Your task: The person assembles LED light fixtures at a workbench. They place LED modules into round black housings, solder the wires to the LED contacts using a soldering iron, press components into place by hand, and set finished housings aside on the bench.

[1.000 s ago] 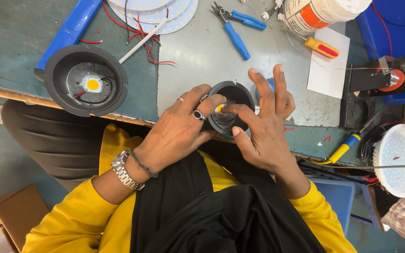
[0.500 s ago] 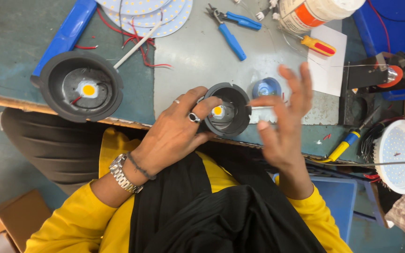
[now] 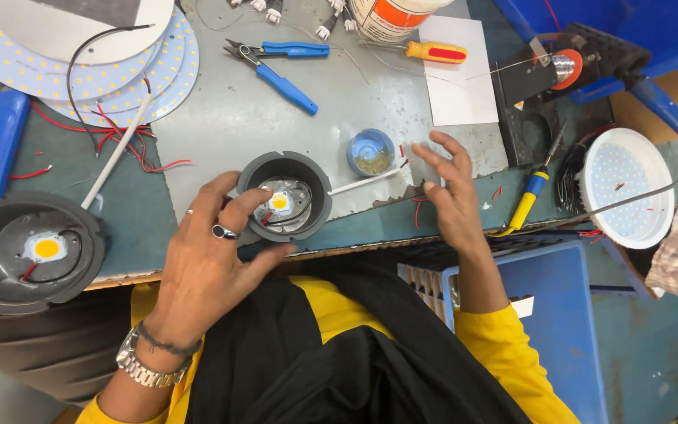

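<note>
Left hand [image 3: 213,259] clamped round the small dark lamp housing [image 3: 285,196] at the near bench edge, fingers curled over its rim, yellow LED chip and thin wires showing inside. Right hand [image 3: 453,196] off the housing now — half a second back was hovering right beside it, a second back both were on it — fingers spread, gripping nothing, drifting over the white stick [image 3: 366,183] and little blue tin [image 3: 371,151]. Looks like swapping fiddling for fetching something. Further left, bigger housing [image 3: 33,253] untouched. Farther out, blue pliers [image 3: 276,67], orange screwdriver [image 3: 433,52], round LED boards [image 3: 96,55] all sitting as before.
</note>
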